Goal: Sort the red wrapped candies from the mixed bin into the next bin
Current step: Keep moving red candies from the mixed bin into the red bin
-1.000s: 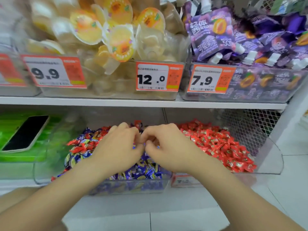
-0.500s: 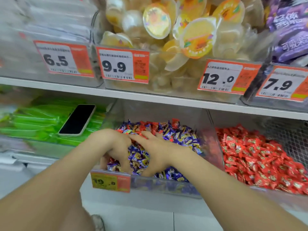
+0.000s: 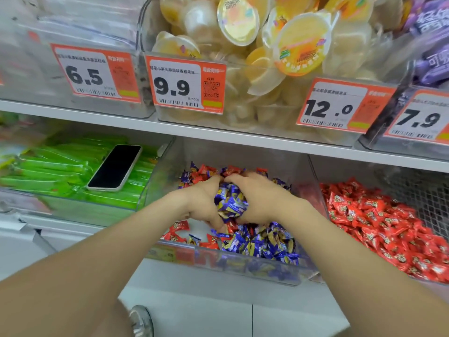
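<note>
The clear mixed bin (image 3: 218, 260) on the lower shelf holds blue wrapped candies (image 3: 262, 242) and red wrapped candies (image 3: 178, 226). My left hand (image 3: 201, 201) and my right hand (image 3: 260, 198) are cupped together in the middle of this bin. Between them they scoop a heap of blue candies (image 3: 230, 203). More red candies (image 3: 206, 171) lie at the back of the bin. The bin to the right (image 3: 315, 198) is full of red wrapped candies (image 3: 379, 222).
A dark phone (image 3: 115, 167) lies on green packets (image 3: 56, 171) in the bin to the left. The shelf above (image 3: 218, 133) carries bins of jelly cups (image 3: 279, 52) and purple pouches (image 3: 432, 45), with price tags in front.
The view has shifted slightly left and nearer. Both hands have gone from lying spread on the candies to cupping a heap of blue ones between them; bare bin floor shows at the front left.
</note>
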The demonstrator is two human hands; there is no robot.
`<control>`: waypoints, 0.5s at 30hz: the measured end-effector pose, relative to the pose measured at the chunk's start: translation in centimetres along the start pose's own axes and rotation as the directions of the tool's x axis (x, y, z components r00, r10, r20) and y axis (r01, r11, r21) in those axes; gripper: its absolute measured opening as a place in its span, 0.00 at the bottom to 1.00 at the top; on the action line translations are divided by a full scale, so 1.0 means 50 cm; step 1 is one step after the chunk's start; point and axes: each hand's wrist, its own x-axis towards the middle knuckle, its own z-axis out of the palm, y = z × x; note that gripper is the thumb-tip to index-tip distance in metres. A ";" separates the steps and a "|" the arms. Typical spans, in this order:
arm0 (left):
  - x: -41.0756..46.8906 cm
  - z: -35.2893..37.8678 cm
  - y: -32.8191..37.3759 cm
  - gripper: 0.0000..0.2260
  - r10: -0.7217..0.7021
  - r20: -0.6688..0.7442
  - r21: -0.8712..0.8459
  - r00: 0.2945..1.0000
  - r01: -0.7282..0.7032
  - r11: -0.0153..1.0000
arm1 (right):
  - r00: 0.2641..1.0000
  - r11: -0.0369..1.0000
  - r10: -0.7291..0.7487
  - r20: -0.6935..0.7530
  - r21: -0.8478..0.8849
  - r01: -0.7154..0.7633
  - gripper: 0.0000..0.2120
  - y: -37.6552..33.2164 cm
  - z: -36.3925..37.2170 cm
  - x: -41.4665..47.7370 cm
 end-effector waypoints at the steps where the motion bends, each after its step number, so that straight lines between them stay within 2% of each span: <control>1: -0.001 -0.002 0.006 0.53 0.048 0.009 -0.043 0.999 -0.048 0.998 | 1.000 0.999 0.020 -0.016 -0.030 -0.021 0.48 0.007 -0.012 -0.011; 3: -0.010 -0.020 0.017 0.55 0.093 0.087 -0.076 0.992 -0.087 0.993 | 0.997 0.993 0.076 -0.022 -0.085 -0.078 0.43 0.010 -0.032 -0.042; 5: -0.032 -0.046 0.032 0.48 0.083 0.154 -0.001 0.985 -0.084 0.996 | 0.996 0.990 0.071 -0.051 -0.115 -0.076 0.37 0.001 -0.042 -0.069; 7: -0.053 -0.065 0.035 0.35 0.057 0.108 0.260 0.993 -0.084 0.962 | 0.990 0.990 -0.004 -0.138 -0.143 -0.016 0.29 -0.017 -0.035 -0.080; 9: -0.082 -0.071 0.040 0.27 -0.070 0.032 0.509 0.997 0.044 0.860 | 0.979 0.991 -0.120 -0.167 -0.084 0.107 0.21 -0.038 -0.023 -0.074; 11: -0.108 -0.059 0.049 0.22 -0.258 0.039 0.662 0.965 0.169 0.730 | 0.964 0.965 -0.261 -0.058 -0.010 0.261 0.15 -0.053 0.000 -0.054; 12: -0.109 -0.048 0.053 0.21 -0.325 0.063 0.711 0.944 0.186 0.679 | 0.947 0.947 -0.320 0.026 -0.005 0.321 0.16 -0.058 0.018 -0.041; 15: -0.087 -0.030 0.056 0.18 -0.361 0.131 0.753 0.923 0.144 0.642 | 0.908 0.911 -0.382 0.175 -0.094 0.401 0.26 -0.065 0.077 -0.002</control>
